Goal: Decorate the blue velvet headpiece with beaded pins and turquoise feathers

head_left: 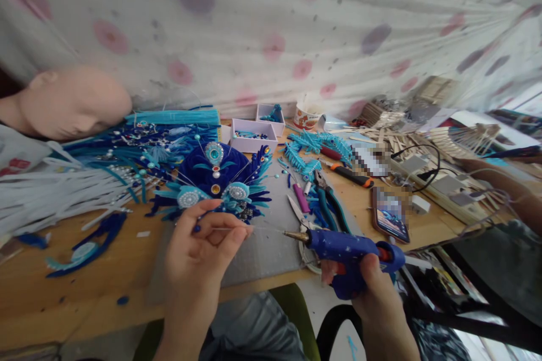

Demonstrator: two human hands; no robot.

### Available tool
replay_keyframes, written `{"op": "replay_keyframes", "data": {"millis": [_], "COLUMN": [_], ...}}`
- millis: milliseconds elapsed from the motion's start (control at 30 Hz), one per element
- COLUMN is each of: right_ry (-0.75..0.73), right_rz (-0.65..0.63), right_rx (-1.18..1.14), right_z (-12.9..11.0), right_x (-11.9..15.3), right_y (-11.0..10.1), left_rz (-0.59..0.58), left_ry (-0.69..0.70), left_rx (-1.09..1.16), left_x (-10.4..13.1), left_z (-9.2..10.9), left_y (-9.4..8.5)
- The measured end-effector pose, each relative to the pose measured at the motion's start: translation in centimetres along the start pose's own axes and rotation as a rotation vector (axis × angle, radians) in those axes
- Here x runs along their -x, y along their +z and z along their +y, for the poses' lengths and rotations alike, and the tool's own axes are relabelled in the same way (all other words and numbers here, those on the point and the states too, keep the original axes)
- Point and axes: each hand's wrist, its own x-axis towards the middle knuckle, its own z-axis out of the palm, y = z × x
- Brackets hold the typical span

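Clasping a blue glue gun (341, 244), the right hand (375, 285) points the nozzle (296, 236) toward the left hand (199, 251), whose fingers (240, 233) pinch a thin strand (222, 229).

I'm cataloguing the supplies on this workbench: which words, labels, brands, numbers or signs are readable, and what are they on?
No text can be read.
Cup: colored print, too blurred.
White plastic at far left: red print, too blurred.
Glue gun: no lettering I can make out.
Phone: screen partly pixelated, nothing readable.
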Motion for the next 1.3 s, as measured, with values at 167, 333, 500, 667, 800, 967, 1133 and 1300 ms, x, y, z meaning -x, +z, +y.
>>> {"op": "replay_keyframes", "data": {"millis": [167, 333, 500, 667, 800, 967, 1133, 1300], "right_ry": [-0.027, 0.03, 0.079, 0.146, 0.147, 0.091, 0.101, 0.101], "right_rz": [0.012, -0.032, 0.011, 0.058, 0.076, 0.054, 0.093, 0.104], "right_rx": [-0.036, -0.077, -0.075, -0.068, -0.059, -0.037, -0.066, -0.056], "right_z": [-0.1, 0.2, 0.7, 1.6, 1.8, 1.0, -0.1, 0.2], "right_x": [0.0, 0.1, 0.3, 0.6, 0.7, 0.2, 0.1, 0.0], "right_y": [0.2, 0.2, 0.0, -0.7, -1.1, -0.7, 0.6, 0.4], "left_rz": [-0.047, -0.073, -0.081, -0.061, -0.04, -0.027, 0.004, 0.04], "left_ry": [0.021, 0.041, 0.064, 0.059, 0.042, 0.019, -0.013, -0.031], "left_rx": [-0.045, -0.067, -0.073, -0.082, -0.096, -0.088, -0.069, -0.04], "left_x": [0.0, -0.2, -0.5, -0.7, -0.7, -0.7, -0.8, -0.7], "left_z": [-0.1, -0.3, -0.4, -0.5, -0.6, -0.5, -0.4, -0.2], "left_y": [-0.5, -0.9, -1.3, -1.7, -1.8, -1.9, -2.0, -1.7]}}
